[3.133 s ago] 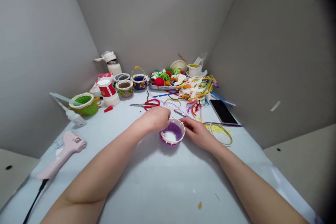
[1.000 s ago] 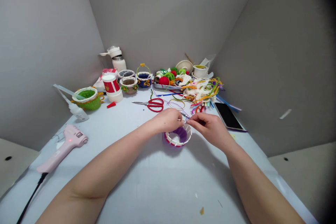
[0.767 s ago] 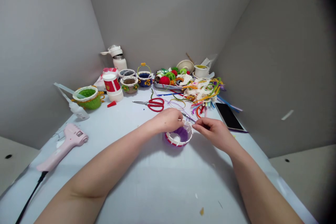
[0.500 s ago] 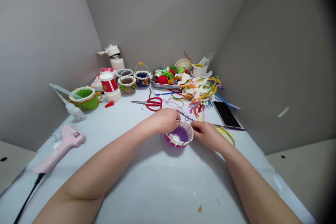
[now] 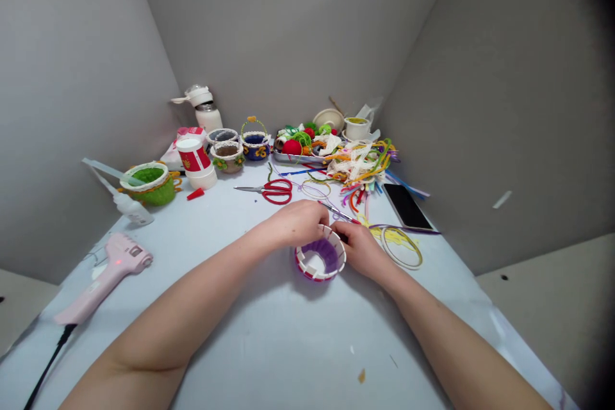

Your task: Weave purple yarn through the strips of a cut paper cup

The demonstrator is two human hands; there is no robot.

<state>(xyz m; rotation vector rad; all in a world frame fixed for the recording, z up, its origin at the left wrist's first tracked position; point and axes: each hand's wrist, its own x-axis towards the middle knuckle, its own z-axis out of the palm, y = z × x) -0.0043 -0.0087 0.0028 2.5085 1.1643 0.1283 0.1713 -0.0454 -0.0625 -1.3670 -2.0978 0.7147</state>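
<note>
One item in hand: a small woven cup (image 5: 320,259), on the table (image 5: 288,346) near its middle, between the two hands.
Axis: vertical; it stands on its base with the mouth up, open to the camera.
Look: white wall cut into upright slats, fuzzy purple strand woven through them, a red band low on the outside, pale floor inside.
Left hand (image 5: 298,223): curled over the far-left rim, fingertips touching it.
Right hand (image 5: 360,246): against the right rim, fingertips drawn together at the far edge (what they pinch is too small to tell).
Just right of the cup: a yellow-green wire loop (image 5: 402,256).
Beyond: red scissors (image 5: 276,191), a dark phone (image 5: 406,206), a heap of coloured pipe cleaners (image 5: 360,163).
Far left: a pink glue gun (image 5: 113,269), well apart.
</note>
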